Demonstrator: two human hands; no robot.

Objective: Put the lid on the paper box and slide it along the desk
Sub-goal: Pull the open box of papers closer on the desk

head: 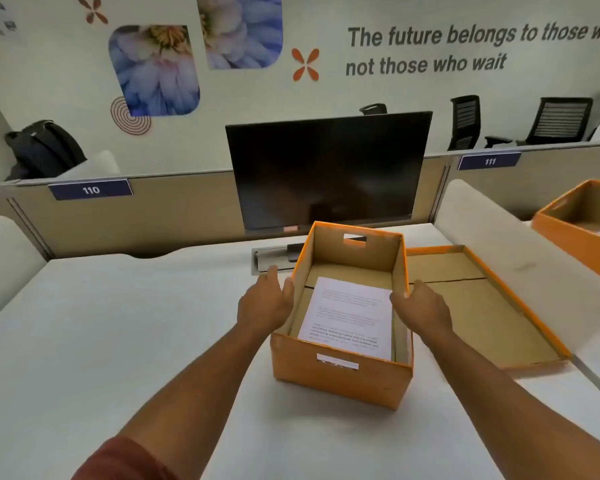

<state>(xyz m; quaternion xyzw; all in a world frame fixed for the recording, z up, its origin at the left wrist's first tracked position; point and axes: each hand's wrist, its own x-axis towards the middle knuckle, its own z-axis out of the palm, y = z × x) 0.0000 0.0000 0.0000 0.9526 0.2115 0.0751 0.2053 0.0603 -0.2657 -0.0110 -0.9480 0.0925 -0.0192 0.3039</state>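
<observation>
An orange paper box [340,379] stands open in the middle of the white desk, with printed sheets [350,313] lying on its bottom. Its lid [482,306] lies upside down on the desk just to the right, touching the box. My left hand [265,303] rests against the outside of the box's left wall, thumb at the rim. My right hand [420,306] is at the right wall, fingers spread over the rim. Neither hand clearly grips the box.
A dark monitor [329,171] stands right behind the box, with a cable slot [271,259] in the desk. A second orange box [582,223] sits on the neighbouring desk at far right, beyond a white divider [499,244]. Partition panels close the desk's back.
</observation>
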